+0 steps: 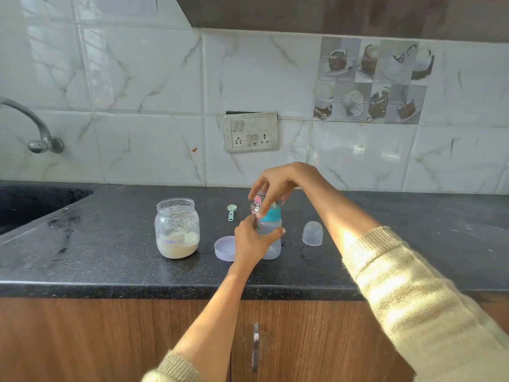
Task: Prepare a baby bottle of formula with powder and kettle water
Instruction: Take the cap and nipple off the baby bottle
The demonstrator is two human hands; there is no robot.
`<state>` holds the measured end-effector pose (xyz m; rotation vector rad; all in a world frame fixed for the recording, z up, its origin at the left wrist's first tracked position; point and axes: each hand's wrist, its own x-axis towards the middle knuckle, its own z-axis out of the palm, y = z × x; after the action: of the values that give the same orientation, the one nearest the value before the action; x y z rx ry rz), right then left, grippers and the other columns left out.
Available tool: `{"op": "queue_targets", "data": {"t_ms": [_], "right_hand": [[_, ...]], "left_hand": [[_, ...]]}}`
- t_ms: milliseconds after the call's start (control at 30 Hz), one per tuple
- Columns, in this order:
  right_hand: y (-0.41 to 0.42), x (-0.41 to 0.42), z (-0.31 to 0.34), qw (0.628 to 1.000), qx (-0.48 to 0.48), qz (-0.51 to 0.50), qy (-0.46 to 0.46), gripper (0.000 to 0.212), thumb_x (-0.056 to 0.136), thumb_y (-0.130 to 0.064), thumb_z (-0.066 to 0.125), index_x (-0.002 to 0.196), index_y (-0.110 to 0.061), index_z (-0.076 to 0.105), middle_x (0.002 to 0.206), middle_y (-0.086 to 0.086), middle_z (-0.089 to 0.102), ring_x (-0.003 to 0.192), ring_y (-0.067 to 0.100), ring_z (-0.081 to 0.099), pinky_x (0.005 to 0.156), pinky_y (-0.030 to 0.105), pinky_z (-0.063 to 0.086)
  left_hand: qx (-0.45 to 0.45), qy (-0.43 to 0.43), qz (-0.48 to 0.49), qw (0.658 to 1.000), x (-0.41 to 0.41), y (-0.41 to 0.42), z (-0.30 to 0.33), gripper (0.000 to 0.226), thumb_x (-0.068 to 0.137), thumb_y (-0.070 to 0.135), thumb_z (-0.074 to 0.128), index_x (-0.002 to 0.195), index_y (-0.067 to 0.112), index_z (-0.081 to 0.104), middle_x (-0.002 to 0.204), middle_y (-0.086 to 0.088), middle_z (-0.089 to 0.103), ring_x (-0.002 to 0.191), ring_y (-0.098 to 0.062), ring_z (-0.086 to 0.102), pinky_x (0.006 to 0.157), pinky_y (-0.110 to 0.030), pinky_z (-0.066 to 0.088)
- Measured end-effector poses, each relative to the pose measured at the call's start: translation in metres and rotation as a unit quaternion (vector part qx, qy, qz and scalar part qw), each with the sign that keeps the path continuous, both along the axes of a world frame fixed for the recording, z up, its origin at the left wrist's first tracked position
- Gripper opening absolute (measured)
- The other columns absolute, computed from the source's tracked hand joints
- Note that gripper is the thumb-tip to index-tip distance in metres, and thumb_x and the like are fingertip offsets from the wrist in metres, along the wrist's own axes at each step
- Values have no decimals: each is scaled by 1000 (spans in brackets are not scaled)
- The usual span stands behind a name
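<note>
A clear baby bottle point(271, 244) stands upright on the dark counter point(110, 257). My left hand point(252, 239) grips its body. Its teal collar point(271, 215) with the teat sits on the neck, and my right hand point(281, 184) holds that top from above with curled fingers. Left of the bottle stands an open glass jar point(176, 228) labelled formula, partly filled with pale powder. The jar's lilac lid point(224, 248) lies upside down between jar and bottle. A small green scoop point(230, 211) lies behind them. The bottle's clear dome cap point(312, 233) stands to the right.
A small steel container with a red label point(257, 203) stands just behind the bottle, partly hidden by my right hand. A dark sink point(30, 206) and a tap point(41, 133) are at the left, with water drops on the counter nearby. A switchboard point(250, 132) is on the tiled wall.
</note>
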<state>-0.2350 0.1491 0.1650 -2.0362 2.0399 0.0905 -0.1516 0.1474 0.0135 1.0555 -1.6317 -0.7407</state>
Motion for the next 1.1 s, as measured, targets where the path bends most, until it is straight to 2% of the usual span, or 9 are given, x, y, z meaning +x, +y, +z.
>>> {"op": "queue_targets", "data": {"t_ms": [100,167,233,333,467,567,700,933,1100], "right_hand": [[-3,0,-2,998,-20,-33,47,68,64,-59,77,120,-24,63,124,3,61,86,24,70,82,35,58],[-4,0,-5,999,-7,-33,41,52,73,-39,79,118,-17,64,121,10,64,76,27,72,77,34,59],[-4,-2,-6,1000,5,-7,30,37,74,-17,77,109,-24,68,123,6,61,91,27,70,75,32,58],[-2,-1,-2,1000,8,22,16,38,72,-24,79,105,-38,67,123,-8,55,112,21,59,86,32,55],[-5,-5,-5,1000,-14,-17,12,59,69,-49,79,122,-30,61,127,0,54,96,23,69,86,34,57],[-6,-6,-9,1000,-2,-11,4,47,73,-24,81,117,-21,65,125,7,58,89,27,72,78,32,59],[-3,-11,0,999,-16,43,-7,46,70,2,77,108,-22,69,119,-2,58,107,25,63,81,29,57],[10,-33,21,995,-76,48,-36,49,69,2,78,111,-23,69,116,-4,59,112,20,58,79,23,52],[38,-62,14,996,-76,7,-54,50,71,3,77,115,-20,67,113,-3,56,102,18,57,70,17,50]], "left_hand": [[0,2,-4,1000,0,-1,1,57,73,33,78,118,8,56,110,-4,63,92,-13,53,76,-19,38],[0,0,-7,1000,-1,1,1,55,73,33,78,117,8,57,111,-4,64,90,-12,54,74,-16,36],[0,1,-7,1000,-1,1,0,52,72,33,79,112,7,59,107,-5,65,84,-11,52,70,-16,36],[5,5,-8,1000,0,0,-1,52,72,33,79,113,7,58,107,-5,64,86,-11,51,72,-18,35],[10,-1,-10,1000,0,0,0,59,73,34,78,120,6,55,115,-6,63,96,-14,54,78,-19,38],[13,-6,-11,1000,0,1,0,52,73,34,78,113,7,58,102,-3,63,86,-11,51,70,-15,36],[12,-13,-9,1000,1,0,-1,49,73,32,77,111,8,59,95,2,57,86,-11,49,69,-17,34],[32,-26,-4,999,5,-3,2,63,73,37,77,123,7,54,122,-7,59,109,-19,53,80,-22,37],[29,-25,-2,999,9,-6,4,64,72,36,78,122,3,54,123,-11,59,114,-24,53,83,-24,37]]}}
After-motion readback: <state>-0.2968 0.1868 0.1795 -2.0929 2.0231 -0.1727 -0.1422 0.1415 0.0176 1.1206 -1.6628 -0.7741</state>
